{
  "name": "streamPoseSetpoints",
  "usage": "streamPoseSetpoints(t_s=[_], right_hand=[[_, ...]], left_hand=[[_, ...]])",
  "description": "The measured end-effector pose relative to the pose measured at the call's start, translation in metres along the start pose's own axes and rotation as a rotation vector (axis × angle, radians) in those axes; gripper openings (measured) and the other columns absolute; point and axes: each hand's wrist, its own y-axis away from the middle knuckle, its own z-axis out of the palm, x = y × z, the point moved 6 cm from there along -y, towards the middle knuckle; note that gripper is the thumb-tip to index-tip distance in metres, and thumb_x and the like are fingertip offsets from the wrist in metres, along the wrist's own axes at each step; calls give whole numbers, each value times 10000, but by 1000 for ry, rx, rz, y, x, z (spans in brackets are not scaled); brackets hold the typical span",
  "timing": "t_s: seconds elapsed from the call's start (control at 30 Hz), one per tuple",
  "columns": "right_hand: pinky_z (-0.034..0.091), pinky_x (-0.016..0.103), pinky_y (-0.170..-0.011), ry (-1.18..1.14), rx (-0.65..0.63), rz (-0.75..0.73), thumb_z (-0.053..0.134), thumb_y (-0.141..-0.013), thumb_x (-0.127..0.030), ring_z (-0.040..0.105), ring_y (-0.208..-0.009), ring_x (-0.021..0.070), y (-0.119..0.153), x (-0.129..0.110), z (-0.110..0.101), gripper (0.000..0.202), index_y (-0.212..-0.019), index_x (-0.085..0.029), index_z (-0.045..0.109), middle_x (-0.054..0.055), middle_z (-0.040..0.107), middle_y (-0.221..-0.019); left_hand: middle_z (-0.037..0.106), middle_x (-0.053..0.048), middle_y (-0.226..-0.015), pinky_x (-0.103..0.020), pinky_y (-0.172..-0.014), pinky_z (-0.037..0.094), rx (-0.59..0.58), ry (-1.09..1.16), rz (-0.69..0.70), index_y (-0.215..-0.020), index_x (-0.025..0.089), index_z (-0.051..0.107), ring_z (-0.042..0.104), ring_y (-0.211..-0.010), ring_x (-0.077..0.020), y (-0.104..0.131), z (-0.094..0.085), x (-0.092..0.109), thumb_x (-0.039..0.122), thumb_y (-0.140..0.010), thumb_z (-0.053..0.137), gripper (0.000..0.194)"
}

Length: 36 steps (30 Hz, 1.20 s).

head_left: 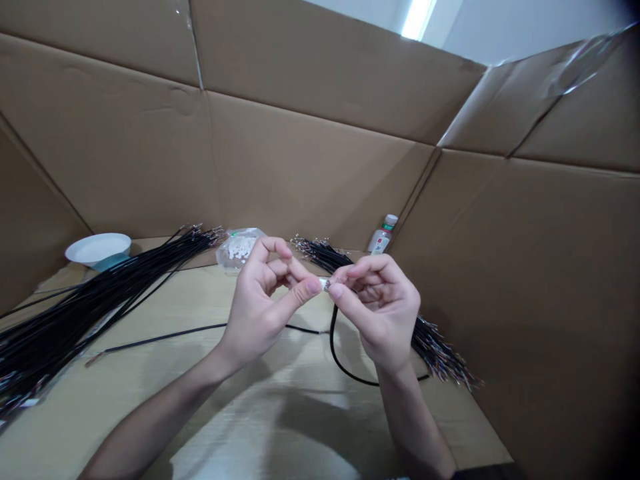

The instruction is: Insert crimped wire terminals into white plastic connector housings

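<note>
My left hand (263,300) pinches a small white connector (323,283) between thumb and forefinger. Opposite it, my right hand (383,307) is closed on the thin wire ends of a black cable (334,347), which curves down in a loop below the fingers and passes behind the wrist. The wire ends meet the connector; whether they sit inside it I cannot tell. Beneath my hands a single black cable (170,335) with bared ends lies across the table. Just behind my left hand is a clear plastic bag (240,250) of small white pieces.
A large bundle of black cables (115,287) spreads along the left side, near a white bowl (97,248). Another cable bundle (435,350) lies behind my right hand. A small bottle (383,237) stands at the back corner. Cardboard walls (320,160) enclose the wooden table (165,387).
</note>
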Motion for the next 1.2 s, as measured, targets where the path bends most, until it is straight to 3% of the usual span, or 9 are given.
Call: streamPoseSetpoints(t_s=[0.27,0.4,0.47,0.57,0.73,0.87,0.97,1.2], right_hand=[[625,260,-785,149,37,-168,788,-858,-36,742,-796,124,12,-5,4,299,-969,-243,603,-20,762,-900],[647,286,-812,216,123,-330,777,-827,37,794,-856,155,20,-8,6,380,-1011,-248,607,-19,763,-927],[648,280,-813,142,132,-314,782,-834,32,799,-861,152,19,-7,6,363,-988,-250,612,-22,773,-916],[632,239,-795,-98,48,-127,809,-858,-36,774,-843,122,10,0,8,290,-956,-247,636,-21,789,-904],[598,187,-718,-444,-190,155,817,-894,-229,706,-773,96,-1,9,10,185,-1060,-199,740,8,770,-879],[605,173,-636,-528,-245,306,749,-955,-240,706,-693,82,-5,16,9,68,-1007,-208,780,4,770,-854],[609,164,-615,-435,-267,295,831,-880,-159,709,-664,74,-7,18,8,136,-982,-246,809,-16,784,-866],[610,214,-594,-206,-403,4,896,-801,-138,728,-677,117,-11,-1,5,213,-966,-272,879,12,802,-824]], left_hand=[[669,55,-758,-268,-710,518,128,-218,145,-979,241,417,647,-704,-119,6,-2,9,182,-921,785,378],[643,58,-770,-243,-700,512,186,-198,214,-926,235,421,634,-704,-99,11,0,7,161,-918,789,375],[640,63,-766,-234,-693,505,182,-127,198,-926,234,422,623,-697,-93,11,0,6,171,-922,794,378],[667,71,-749,-221,-703,500,116,20,133,-967,234,423,627,-695,-88,9,0,6,187,-925,807,389],[699,84,-733,-154,-634,449,-77,248,-23,-1022,224,437,598,-633,-43,1,4,1,158,-921,817,398],[698,79,-751,-162,-674,479,-201,339,-168,-1059,222,446,632,-667,-51,-2,7,-8,157,-925,813,396],[699,66,-760,-187,-677,476,-283,344,-240,-1030,227,425,643,-698,-78,0,8,-11,172,-916,823,417],[701,30,-748,-191,-621,449,-408,329,-329,-868,216,380,602,-657,-84,3,12,-4,168,-898,829,452]])
